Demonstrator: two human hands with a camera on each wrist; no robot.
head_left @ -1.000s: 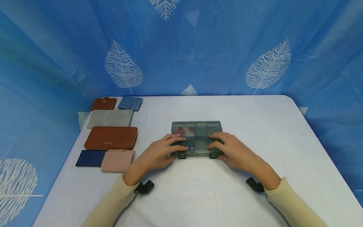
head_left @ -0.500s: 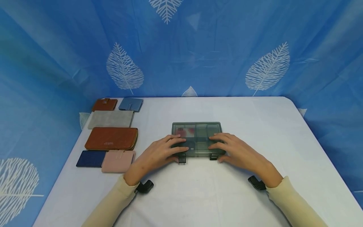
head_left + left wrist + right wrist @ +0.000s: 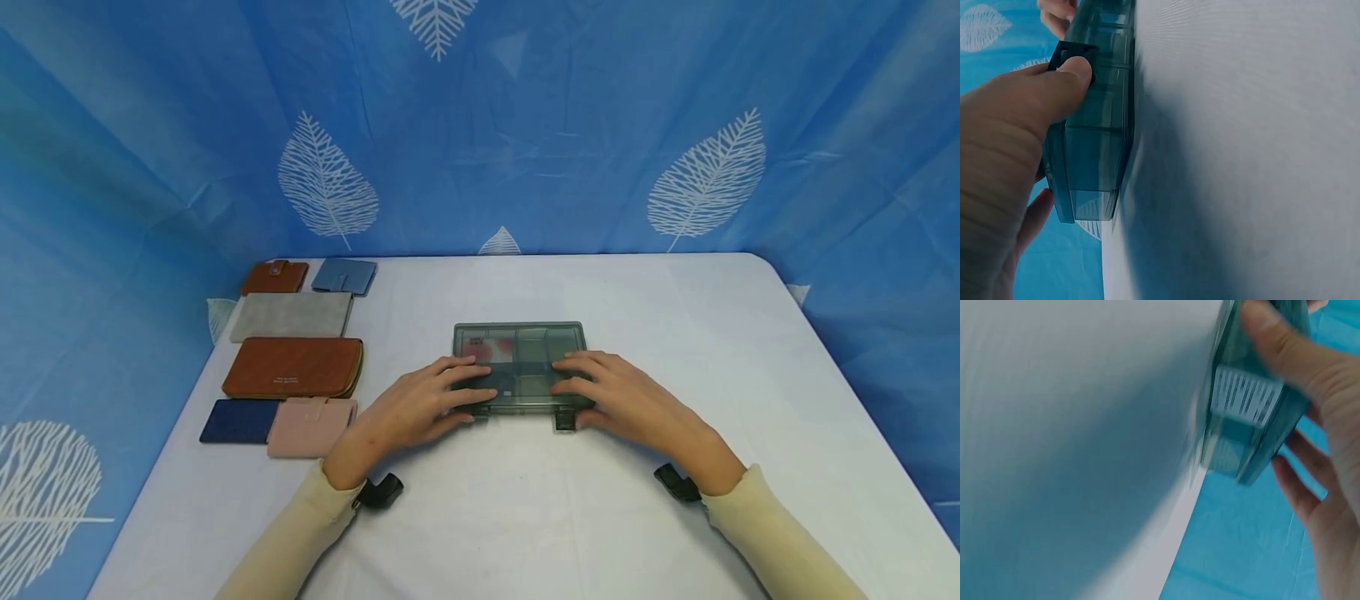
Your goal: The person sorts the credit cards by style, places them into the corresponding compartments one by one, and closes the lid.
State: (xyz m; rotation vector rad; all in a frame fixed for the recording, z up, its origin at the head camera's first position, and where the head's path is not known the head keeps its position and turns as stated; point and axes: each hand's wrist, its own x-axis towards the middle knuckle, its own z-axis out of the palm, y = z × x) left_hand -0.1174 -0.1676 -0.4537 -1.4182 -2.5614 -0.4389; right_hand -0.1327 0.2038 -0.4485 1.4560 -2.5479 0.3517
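Observation:
A translucent grey-green compartment box (image 3: 534, 343) lies with its lid down in the middle of the table. In the head view, my left hand (image 3: 423, 404) spreads its fingers over the lid's left side. Its thumb presses a dark latch (image 3: 1075, 51) on the box's near side, as the left wrist view shows. From the right, my right hand (image 3: 626, 400) holds the box, fingertips on the lid and thumb at the near side. Beside that thumb, the right latch (image 3: 565, 419) sticks out toward me. A barcode label (image 3: 1246, 395) shows on the near wall.
Along the table's left side lie a brown snap wallet (image 3: 274, 277), a light blue wallet (image 3: 344, 276), a grey long wallet (image 3: 292, 316), a brown zip wallet (image 3: 294, 367), a navy wallet (image 3: 239, 421) and a pink wallet (image 3: 312, 427). A blue curtain (image 3: 480, 167) hangs behind.
The left latch swung outward by half a second ago and now shows only slightly beside the left thumb. The right latch has since swung outward. Both hands stay on the box.

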